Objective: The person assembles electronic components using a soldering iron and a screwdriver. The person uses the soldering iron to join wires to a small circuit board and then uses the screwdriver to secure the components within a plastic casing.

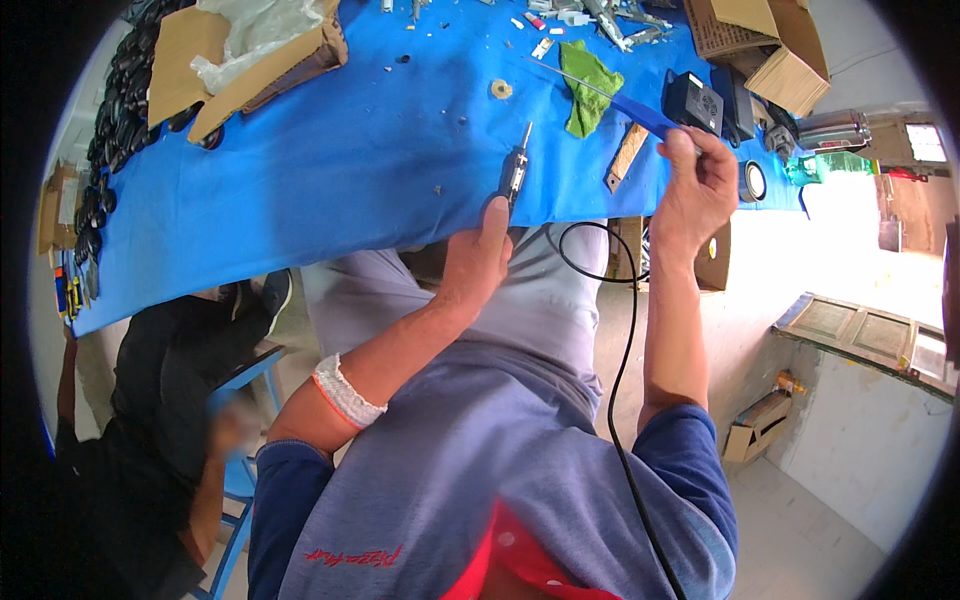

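My left hand (482,252) is closed around the lower end of a slim dark device (516,172) with exposed metal parts and a thin metal shaft at its top. It is held just above the near edge of the blue-covered table (340,160). Raised to the right, my right hand (697,190) pinches a blue-handled tool (643,113). Its long, thin metal tip points up and left, across a green cloth (590,85). A worn wooden strip (627,158) lies below the cloth, and a small tan ring (501,89) is farther left.
Metal and white parts (610,22) litter the far side. Open cardboard boxes stand at far left (275,75) and far right (790,75). Many black pieces (125,95) line the left edge. A black box (692,102) and a round tin (752,181) sit right. Another person (150,430) is lower left.
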Action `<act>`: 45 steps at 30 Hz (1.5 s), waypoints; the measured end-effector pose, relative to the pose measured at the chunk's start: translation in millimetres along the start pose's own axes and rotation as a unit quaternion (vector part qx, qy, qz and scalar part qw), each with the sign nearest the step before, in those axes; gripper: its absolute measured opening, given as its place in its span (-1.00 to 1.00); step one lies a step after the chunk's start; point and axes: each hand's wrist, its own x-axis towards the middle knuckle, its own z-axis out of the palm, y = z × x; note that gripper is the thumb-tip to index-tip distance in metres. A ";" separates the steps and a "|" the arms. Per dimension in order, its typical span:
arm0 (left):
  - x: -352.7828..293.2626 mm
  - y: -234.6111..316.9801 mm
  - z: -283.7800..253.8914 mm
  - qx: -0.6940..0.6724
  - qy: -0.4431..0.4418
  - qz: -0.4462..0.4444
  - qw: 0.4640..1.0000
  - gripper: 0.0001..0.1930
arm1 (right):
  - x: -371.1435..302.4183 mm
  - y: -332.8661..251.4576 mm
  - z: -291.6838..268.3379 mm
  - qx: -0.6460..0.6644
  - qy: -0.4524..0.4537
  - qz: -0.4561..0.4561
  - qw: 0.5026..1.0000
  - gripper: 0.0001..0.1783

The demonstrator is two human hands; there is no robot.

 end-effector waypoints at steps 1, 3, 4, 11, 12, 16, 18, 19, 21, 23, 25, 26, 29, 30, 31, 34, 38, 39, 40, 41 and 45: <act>-0.4 1.1 0.1 -0.003 -0.004 0.002 1.000 -0.34 | 1.5 5.7 4.4 -0.030 -0.011 0.000 0.999 -0.79; -1.0 1.4 -0.1 -0.011 -0.011 0.005 1.000 -0.34 | -2.8 10.7 14.9 -0.060 -0.050 0.018 0.997 -0.78; -1.0 0.3 -0.9 -0.005 -0.011 0.012 1.000 -0.35 | -5.5 13.4 19.7 -0.064 -0.071 0.026 0.995 -0.77; -4.3 -3.7 -6.2 -0.021 -0.014 0.036 0.999 -0.37 | -15.0 39.4 24.8 -0.253 -0.232 -0.112 0.932 -0.83; -4.7 -3.9 -6.1 -0.027 -0.011 0.045 0.999 -0.38 | -18.2 20.6 30.8 -0.279 -0.235 -0.090 0.927 -0.85; -6.3 -1.0 -9.0 -0.066 -0.020 0.021 0.997 -0.54 | -29.7 3.5 38.0 -0.244 -0.251 -0.076 0.934 -0.87; -6.8 0.5 -7.4 -0.083 -0.024 0.020 0.996 -0.56 | -40.5 3.4 44.3 -0.250 -0.295 -0.029 0.922 -0.85; -7.0 0.9 -7.9 -0.087 -0.025 0.022 0.996 -0.56 | -44.9 5.1 48.2 -0.251 -0.317 -0.006 0.915 -0.84; -5.7 -1.7 -8.2 -0.094 -0.026 0.027 0.995 -0.57 | -50.6 5.6 54.1 -0.270 -0.326 -0.012 0.906 -0.80; 14.0 -24.7 -1.8 -0.116 -0.021 0.089 0.989 -0.56 | -52.4 6.6 55.7 -0.285 -0.337 0.001 0.897 -0.79; 11.4 -20.9 -1.5 -0.049 0.002 0.090 0.995 -0.52 | -55.4 9.4 55.4 -0.278 -0.325 -0.021 0.904 -0.77; 10.6 -23.7 -2.9 -0.023 0.006 0.115 0.993 -0.51 | -58.2 11.8 55.6 -0.281 -0.318 -0.003 0.905 -0.77; 12.2 -28.5 -5.9 -0.080 -0.041 0.097 0.991 -0.48 | -59.3 -1.9 62.0 -0.301 -0.335 0.035 0.892 -0.79; 7.9 -24.1 -6.4 -0.073 -0.034 0.098 0.992 -0.48 | -60.3 -2.2 62.2 -0.299 -0.335 0.025 0.893 -0.79; 4.2 -19.6 -5.5 -0.066 -0.027 0.098 0.993 -0.48 | -61.0 -1.2 62.3 -0.298 -0.335 0.015 0.894 -0.79; 11.9 -28.5 -3.8 -0.089 -0.036 0.086 0.992 -0.47 | -62.8 -1.3 64.7 -0.290 -0.339 0.006 0.895 -0.80; 13.5 -29.2 -3.4 -0.048 -0.030 0.090 0.994 -0.43 | -62.6 -8.1 66.0 -0.288 -0.332 0.055 0.896 -0.82; 14.8 -29.0 -3.6 -0.047 -0.029 0.089 0.995 -0.42 | -62.5 -5.4 66.2 -0.284 -0.335 0.038 0.898 -0.83; 14.4 -29.5 -3.1 -0.047 -0.027 0.086 0.995 -0.41 | -62.4 -1.5 64.2 -0.280 -0.339 0.023 0.898 -0.84; 14.5 -30.5 -2.1 -0.048 -0.024 0.082 0.995 -0.40 | -61.9 0.9 62.5 -0.275 -0.343 0.008 0.898 -0.85; 17.0 -35.6 1.9 -0.007 -0.002 0.065 0.998 -0.32 | -60.7 8.4 63.6 -0.267 -0.366 -0.032 0.891 -0.84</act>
